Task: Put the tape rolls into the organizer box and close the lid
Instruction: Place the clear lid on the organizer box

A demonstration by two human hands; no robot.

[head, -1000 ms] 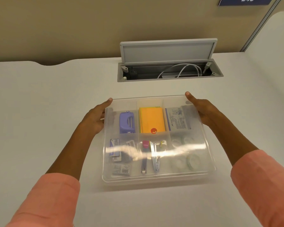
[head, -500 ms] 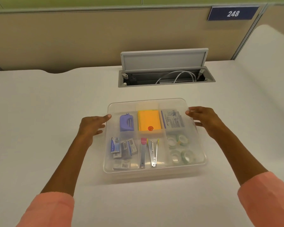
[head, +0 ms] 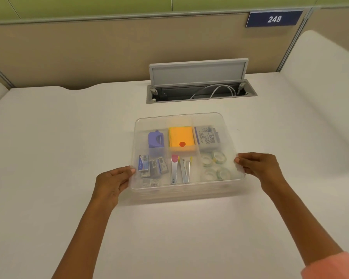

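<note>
A clear plastic organizer box [head: 189,190] sits in the middle of the white desk with its clear lid [head: 226,123] lying flat on top. Several pale green tape rolls [head: 215,166] lie in the front right compartment, seen through the lid. My left hand [head: 111,184] grips the lid's left edge near the front corner, thumb on top. My right hand [head: 260,166] holds the right edge with its fingertips.
Other compartments hold a purple item [head: 156,139], an orange pad [head: 181,138], a grey packet [head: 208,136], small staple boxes [head: 151,166] and metal clips [head: 179,170]. Behind the box is an open cable hatch [head: 199,93] with its flap [head: 197,74] raised. A partition wall bears a sign [head: 274,18].
The lid has come down flat onto the box. Both hands slid from the far corners along the sides toward me. The camera view has pulled back and tilted up.
</note>
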